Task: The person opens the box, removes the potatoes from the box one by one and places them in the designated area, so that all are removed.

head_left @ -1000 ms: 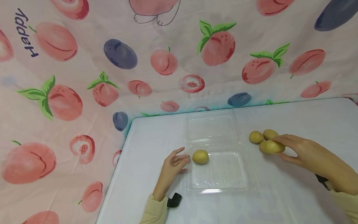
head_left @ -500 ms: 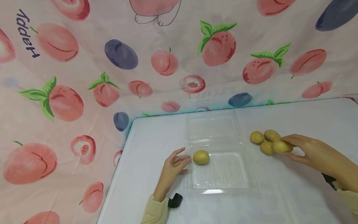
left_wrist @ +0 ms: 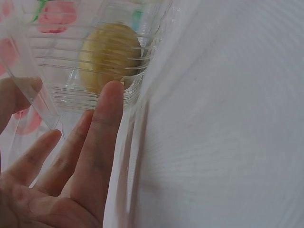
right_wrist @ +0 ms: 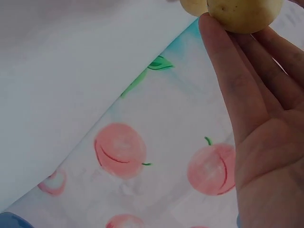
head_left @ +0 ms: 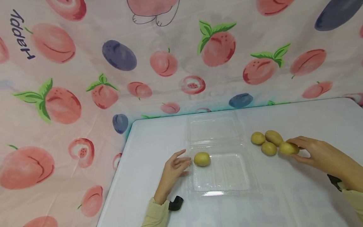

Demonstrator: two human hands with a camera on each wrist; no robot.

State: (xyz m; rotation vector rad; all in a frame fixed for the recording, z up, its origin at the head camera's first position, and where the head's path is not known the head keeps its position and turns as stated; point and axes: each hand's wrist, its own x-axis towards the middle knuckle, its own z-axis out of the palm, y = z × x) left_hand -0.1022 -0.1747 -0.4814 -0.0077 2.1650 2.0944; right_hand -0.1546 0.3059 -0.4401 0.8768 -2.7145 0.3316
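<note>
In the head view, my right hand (head_left: 320,154) pinches a yellow potato (head_left: 288,148) between thumb and fingertips, low over the table. Just left of it, three potatoes (head_left: 268,148) lie grouped on the cloth. The right wrist view shows the held potato (right_wrist: 244,14) at the fingertips, cut off by the top edge. My left hand (head_left: 173,168) rests with relaxed fingers against the left side of a clear plastic clamshell container (head_left: 224,191). Inside it, near that side, sits one potato (head_left: 202,159), seen through the ribbed wall in the left wrist view.
The container's clear lid (head_left: 214,127) lies folded back behind its base. A white cloth (head_left: 283,201) covers the table. Fruit-printed fabric (head_left: 195,47) rises along the back and left edges. Black wrist camera mounts (head_left: 176,203) are strapped at the cuffs.
My right hand has shifted right with its potato, uncovering another potato in the group that was hidden behind it. The left hand and the container have stayed put.
</note>
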